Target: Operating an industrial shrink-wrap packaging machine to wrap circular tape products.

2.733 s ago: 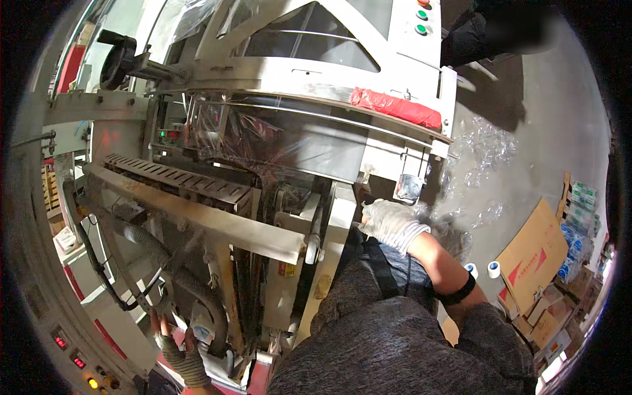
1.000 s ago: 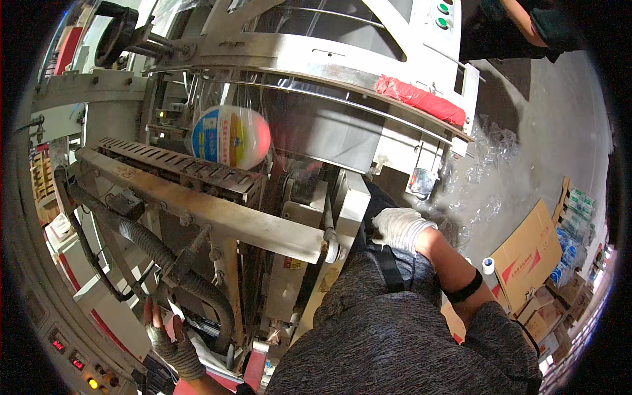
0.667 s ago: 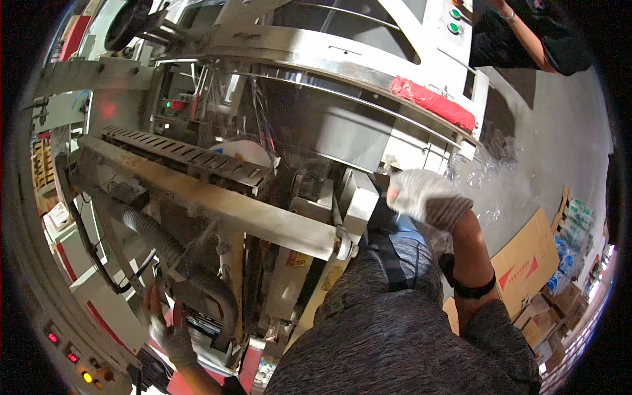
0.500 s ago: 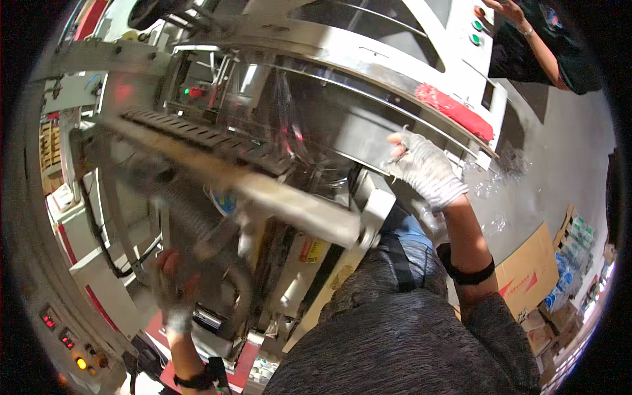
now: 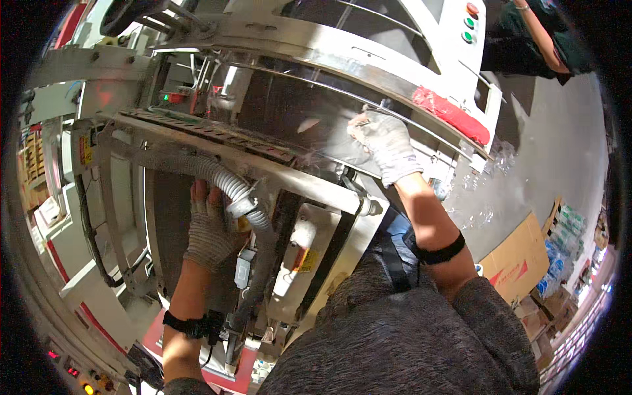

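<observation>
- The left hand (image 5: pixel 209 230), in a pale knit glove, reaches under the metal beam (image 5: pixel 309 184), just beside the grey corrugated hose (image 5: pixel 227 179); its fingers point away from the wearer. Whether its grip is apart or closed on anything cannot be told.
- The right hand (image 5: pixel 388 141), gloved alike, is bent over the machine's far side, near the beam's right end; its fingertips curl, but whether its grip is clamped on film cannot be told.
- Clear plastic film (image 5: pixel 342 141) shows just left of the right hand, beyond the beam.
- A red-wrapped bundle (image 5: pixel 453 115) rests on the white machine frame (image 5: pixel 316 39), near green push buttons (image 5: pixel 468 30).
- A co-worker's forearm (image 5: pixel 543 39) shows at upper right.
</observation>
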Demonstrator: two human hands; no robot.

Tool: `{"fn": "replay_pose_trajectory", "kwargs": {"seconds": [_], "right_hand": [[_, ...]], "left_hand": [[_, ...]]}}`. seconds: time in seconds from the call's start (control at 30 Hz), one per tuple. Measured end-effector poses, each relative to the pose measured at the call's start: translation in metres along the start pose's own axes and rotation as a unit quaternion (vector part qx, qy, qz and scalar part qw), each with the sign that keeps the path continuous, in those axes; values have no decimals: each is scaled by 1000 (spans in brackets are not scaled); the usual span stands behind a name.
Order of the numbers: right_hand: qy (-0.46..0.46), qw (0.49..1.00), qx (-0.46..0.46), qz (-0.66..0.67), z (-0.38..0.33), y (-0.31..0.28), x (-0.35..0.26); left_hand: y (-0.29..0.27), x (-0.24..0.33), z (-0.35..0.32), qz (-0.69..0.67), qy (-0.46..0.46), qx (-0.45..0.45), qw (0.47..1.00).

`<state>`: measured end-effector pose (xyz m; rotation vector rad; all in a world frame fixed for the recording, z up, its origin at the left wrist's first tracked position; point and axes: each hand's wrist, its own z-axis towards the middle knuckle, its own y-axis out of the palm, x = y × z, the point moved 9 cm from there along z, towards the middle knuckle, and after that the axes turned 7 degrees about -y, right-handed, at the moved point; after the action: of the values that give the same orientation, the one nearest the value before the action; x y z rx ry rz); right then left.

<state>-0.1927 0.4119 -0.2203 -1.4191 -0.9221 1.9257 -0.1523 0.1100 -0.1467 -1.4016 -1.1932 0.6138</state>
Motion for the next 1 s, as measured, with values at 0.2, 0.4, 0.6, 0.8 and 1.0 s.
{"fn": "replay_pose_trajectory", "kwargs": {"seconds": [0.2, 0.4, 0.6, 0.8, 1.0], "right_hand": [[-58, 932, -172, -315, 16, 10, -33], [2, 941, -196, -276, 9, 36, 0], [-4, 984, -78, -159, 6, 35, 10], [245, 912, 30, 327, -45, 5, 46], [322, 903, -245, 143, -87, -61, -36]], "left_hand": [[-10, 5, -2, -6, 22, 15, 1000], [-6, -9, -29, 3, 28, 61, 998], [-2, -64, -127, 34, -82, -55, 995], [-29, -80, -197, 7, -172, -57, 983], [-76, -125, -286, -117, -352, 144, 918]]}}
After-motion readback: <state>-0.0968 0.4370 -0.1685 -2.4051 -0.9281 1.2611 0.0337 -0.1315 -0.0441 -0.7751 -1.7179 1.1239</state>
